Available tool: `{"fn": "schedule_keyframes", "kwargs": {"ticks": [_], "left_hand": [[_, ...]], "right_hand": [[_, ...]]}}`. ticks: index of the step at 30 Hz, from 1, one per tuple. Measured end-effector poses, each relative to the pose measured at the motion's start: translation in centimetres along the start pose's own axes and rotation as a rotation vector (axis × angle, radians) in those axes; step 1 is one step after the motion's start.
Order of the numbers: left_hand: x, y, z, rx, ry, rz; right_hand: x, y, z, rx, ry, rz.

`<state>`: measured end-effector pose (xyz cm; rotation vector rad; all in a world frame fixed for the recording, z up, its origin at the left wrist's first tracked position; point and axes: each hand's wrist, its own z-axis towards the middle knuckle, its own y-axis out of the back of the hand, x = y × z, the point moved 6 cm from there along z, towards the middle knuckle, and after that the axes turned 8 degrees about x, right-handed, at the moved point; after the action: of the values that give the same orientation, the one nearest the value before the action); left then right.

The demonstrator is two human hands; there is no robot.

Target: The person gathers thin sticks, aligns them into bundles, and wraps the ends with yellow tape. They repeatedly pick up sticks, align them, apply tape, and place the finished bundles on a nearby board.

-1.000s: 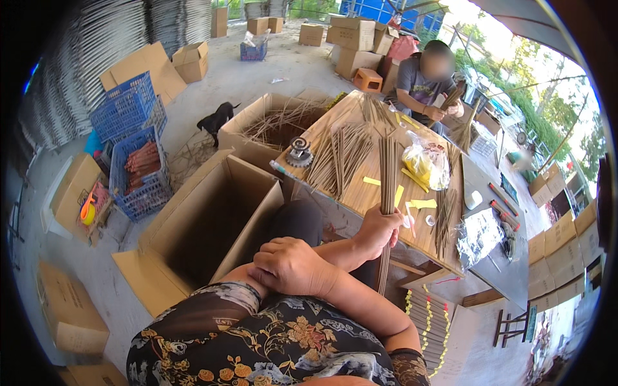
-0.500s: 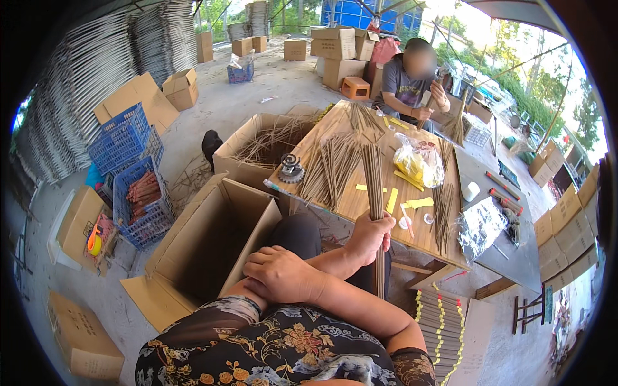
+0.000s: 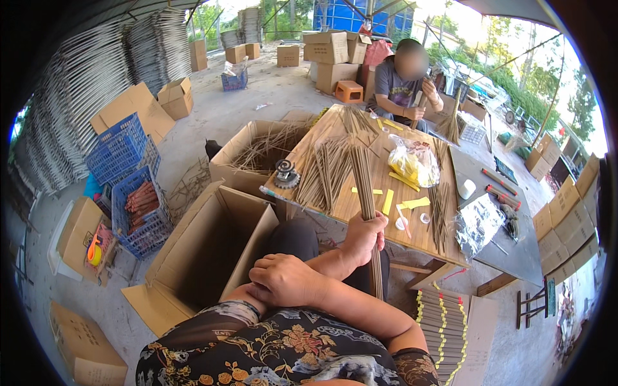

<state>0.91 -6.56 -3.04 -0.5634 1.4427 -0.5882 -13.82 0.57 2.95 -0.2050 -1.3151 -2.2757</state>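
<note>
My arms are crossed. My left hand [image 3: 364,237] is closed round a bundle of incense sticks [image 3: 362,186], long, thin and brown, standing nearly upright with the top tilted left. Its lower end runs down past my right forearm. My right hand [image 3: 278,278] lies across my left forearm near the elbow, fingers curled over it; the fingertips are partly hidden. Beyond the held bundle is a wooden table [image 3: 310,201] with loose incense sticks [image 3: 320,174], yellow paper strips [image 3: 387,202] and a clear plastic bag [image 3: 412,161] with yellow contents.
An open cardboard box [image 3: 168,244] stands beside my left leg; another box [image 3: 225,168] behind it holds sticks. Blue crates [image 3: 138,238] are at left. Across the table a person [image 3: 402,90] holds sticks. Bundles with yellow bands [image 3: 443,328] lie low at right, below a grey table [image 3: 515,257].
The bundle's top has tipped a little to the left, and my left hand has shifted slightly left with it. My right hand stays on my left forearm. The view has shifted slightly.
</note>
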Motion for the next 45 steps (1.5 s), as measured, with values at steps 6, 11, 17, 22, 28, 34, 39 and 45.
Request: {"fn": "schedule_keyframes", "kwargs": {"ticks": [6, 11, 17, 22, 28, 34, 39, 45], "left_hand": [[-0.3, 0.0, 0.2, -0.011, 0.022, -0.017], [-0.5, 0.9, 0.3, -0.012, 0.009, -0.002], [-0.3, 0.9, 0.3, -0.010, 0.020, -0.013], [-0.5, 1.3, 0.3, -0.033, 0.031, -0.019], [-0.1, 0.9, 0.3, -0.029, 0.045, -0.025], [-0.4, 1.8, 1.0, -0.048, 0.015, -0.068], [0.7, 1.1, 0.4, -0.005, 0.103, -0.048], [0.5, 2.2, 0.9, -0.058, 0.083, -0.084]], "right_hand": [[0.2, 0.0, 0.5, -0.066, 0.062, -0.005], [0.0, -0.1, 0.3, 0.004, 0.031, 0.021], [-0.4, -0.5, 0.4, -0.047, 0.035, -0.007], [-0.4, -0.7, 0.2, 0.031, 0.022, 0.055], [-0.5, -0.9, 0.4, -0.054, 0.053, -0.001], [-0.9, -1.1, -0.1, 0.008, 0.025, 0.075], [-1.4, -2.0, -0.3, -0.037, -0.029, 0.023], [-1.2, -1.7, -0.7, 0.000, -0.005, 0.063]]}}
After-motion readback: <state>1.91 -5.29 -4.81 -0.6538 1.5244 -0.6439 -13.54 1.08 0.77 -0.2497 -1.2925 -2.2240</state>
